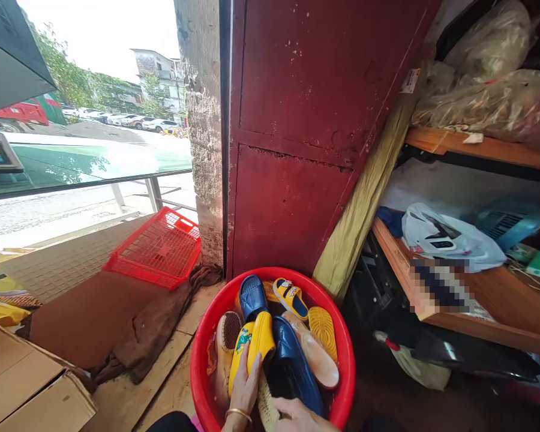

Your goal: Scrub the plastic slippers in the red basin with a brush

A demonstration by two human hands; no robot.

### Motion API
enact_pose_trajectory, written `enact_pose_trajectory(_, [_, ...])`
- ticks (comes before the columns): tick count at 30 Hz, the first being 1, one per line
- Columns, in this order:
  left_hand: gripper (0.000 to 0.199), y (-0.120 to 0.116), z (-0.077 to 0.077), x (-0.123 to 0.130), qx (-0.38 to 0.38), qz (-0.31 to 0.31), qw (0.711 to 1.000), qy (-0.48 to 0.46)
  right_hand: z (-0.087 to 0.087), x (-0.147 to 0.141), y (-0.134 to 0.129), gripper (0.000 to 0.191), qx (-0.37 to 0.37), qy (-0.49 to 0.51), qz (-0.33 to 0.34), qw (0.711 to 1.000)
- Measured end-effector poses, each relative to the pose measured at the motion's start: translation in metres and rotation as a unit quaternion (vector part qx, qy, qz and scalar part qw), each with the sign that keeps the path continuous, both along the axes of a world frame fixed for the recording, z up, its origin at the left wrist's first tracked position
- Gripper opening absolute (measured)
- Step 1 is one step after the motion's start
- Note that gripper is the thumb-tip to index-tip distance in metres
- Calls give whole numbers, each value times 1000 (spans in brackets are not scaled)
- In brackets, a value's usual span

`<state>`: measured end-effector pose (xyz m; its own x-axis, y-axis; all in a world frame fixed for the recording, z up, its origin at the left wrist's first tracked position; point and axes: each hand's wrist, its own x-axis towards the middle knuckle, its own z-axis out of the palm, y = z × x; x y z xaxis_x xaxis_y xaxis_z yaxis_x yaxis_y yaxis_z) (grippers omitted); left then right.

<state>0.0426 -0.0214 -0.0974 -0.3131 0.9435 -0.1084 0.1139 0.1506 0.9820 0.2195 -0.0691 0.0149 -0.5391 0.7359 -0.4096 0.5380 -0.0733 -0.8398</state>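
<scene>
A round red tub (198,354) in front of me holds slippers crowded together in water. My left hand (246,384), with a gold bangle at the wrist, has its fingers laid over a yellow slipper (263,336) and grips it. Beside that is another yellow slipper (243,341) with a green cartoon figure. My right hand (299,415), partly cut off by the lower edge, is closed around a pale scrubbing brush (266,401) beside the yellow slipper. Dark blue slippers (297,366), a beige slipper (317,357) and a small yellow-and-blue slipper (291,295) lie around them.
A red metal door (292,198) stands right behind the tub. To the left are a red plastic crate (162,252), brown cloth (139,336) and a cardboard box (31,384). Wooden shelves (481,327) with plastic bags stand at right, beside a rolled yellowish sheet (364,210).
</scene>
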Motion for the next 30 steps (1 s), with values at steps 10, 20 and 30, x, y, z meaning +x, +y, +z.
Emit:
enact_pose_trajectory(10, [53, 18, 9, -18, -59, 44, 997, -5, -34, -21, -2, 44, 32, 3, -107, 994])
enact_pose_trajectory(20, [50, 12, 5, -6, -37, 32, 998, -39, -14, -61, 53, 42, 124, -34, -179, 975])
enact_pose_trajectory(30, [48, 15, 11, -15, -58, 54, 996, -44, -11, 4, 18, 30, 88, -68, -4, 994])
